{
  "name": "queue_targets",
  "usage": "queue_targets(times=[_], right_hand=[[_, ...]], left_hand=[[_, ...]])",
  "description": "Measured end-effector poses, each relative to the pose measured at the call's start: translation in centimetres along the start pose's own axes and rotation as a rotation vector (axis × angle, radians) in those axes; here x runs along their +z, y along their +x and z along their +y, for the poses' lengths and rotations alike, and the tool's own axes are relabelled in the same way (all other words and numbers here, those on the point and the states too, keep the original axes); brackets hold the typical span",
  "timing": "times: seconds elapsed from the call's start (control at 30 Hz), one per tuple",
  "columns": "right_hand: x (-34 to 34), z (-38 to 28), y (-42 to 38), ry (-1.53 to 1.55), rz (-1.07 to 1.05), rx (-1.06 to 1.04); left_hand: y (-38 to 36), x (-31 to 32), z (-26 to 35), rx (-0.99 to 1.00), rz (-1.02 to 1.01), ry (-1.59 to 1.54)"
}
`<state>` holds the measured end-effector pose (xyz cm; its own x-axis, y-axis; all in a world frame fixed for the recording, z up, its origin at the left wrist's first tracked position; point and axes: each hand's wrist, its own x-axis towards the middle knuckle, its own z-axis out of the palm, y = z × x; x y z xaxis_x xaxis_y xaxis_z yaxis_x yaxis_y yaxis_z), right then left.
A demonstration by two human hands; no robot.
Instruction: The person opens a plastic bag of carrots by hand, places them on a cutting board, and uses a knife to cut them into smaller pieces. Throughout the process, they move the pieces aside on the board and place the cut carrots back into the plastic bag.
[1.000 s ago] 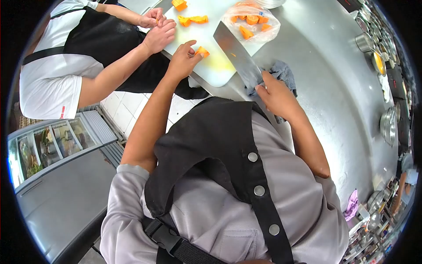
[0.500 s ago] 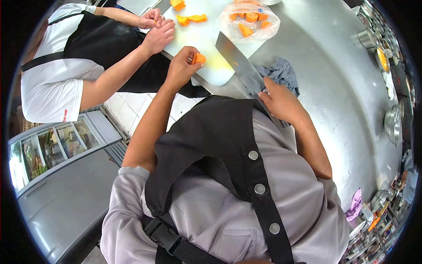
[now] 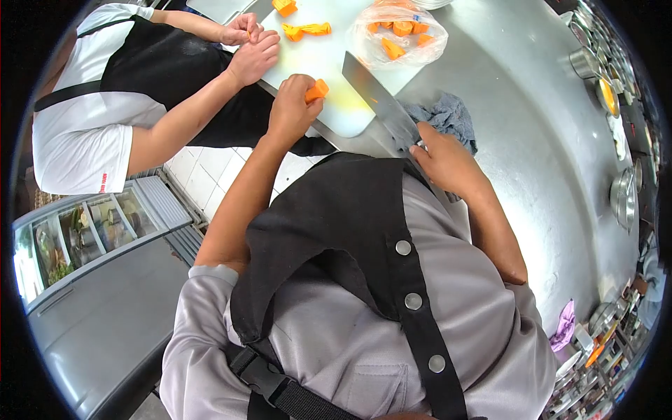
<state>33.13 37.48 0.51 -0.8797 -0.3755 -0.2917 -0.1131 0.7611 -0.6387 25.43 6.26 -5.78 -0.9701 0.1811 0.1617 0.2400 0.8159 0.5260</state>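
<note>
My left hand (image 3: 292,108) is closed on an orange carrot chunk (image 3: 317,90), above the near end of the white cutting board (image 3: 348,124). My right hand (image 3: 448,159) grips the handle of a broad cleaver (image 3: 378,98). Its blade points up and away over the board's right edge, apart from the chunk, with an orange scrap stuck on the flat. Beyond my left hand, a carved carrot piece (image 3: 306,31) and another carrot chunk (image 3: 285,8) lie on the board. A clear plastic bag (image 3: 364,49) with several carrot chunks sits at the board's far right.
A crumpled grey cloth (image 3: 453,117) lies beside my right hand on the steel table (image 3: 521,133). Left of the board, a co-worker's hands (image 3: 253,56) work close together. Metal bowls (image 3: 623,198) line the right side; a glass-topped fridge (image 3: 105,280) stands at lower left.
My left hand has turned slightly, so the carrot chunk is tilted differently and sits a little higher. The cleaver and my right hand have stayed nearly still.
</note>
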Motion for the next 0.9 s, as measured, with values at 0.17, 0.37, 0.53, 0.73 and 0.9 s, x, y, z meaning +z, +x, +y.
queue_targets(times=[0.17,0.37,0.53,0.73,0.9], right_hand=[[1.0,-0.3,0.4,-0.083,0.060,-0.070],[1.3,-1.1,0.2,-0.102,0.053,-0.140],[0.3,-2.8,-0.3,-0.198,0.076,-0.156],[-0.1,-3.0,-0.3,-0.224,0.071,-0.180],[0.2,-2.9,0.8,-0.191,-0.005,-0.153]], left_hand=[[-0.6,1.2,-0.8,0.363,0.137,-0.008],[-0.9,1.1,0.4,0.014,0.053,-0.190],[-0.1,1.0,0.5,0.040,0.048,-0.187],[0.2,1.0,0.3,0.011,0.026,-0.192],[0.2,0.8,0.5,-0.058,-0.008,-0.208]])
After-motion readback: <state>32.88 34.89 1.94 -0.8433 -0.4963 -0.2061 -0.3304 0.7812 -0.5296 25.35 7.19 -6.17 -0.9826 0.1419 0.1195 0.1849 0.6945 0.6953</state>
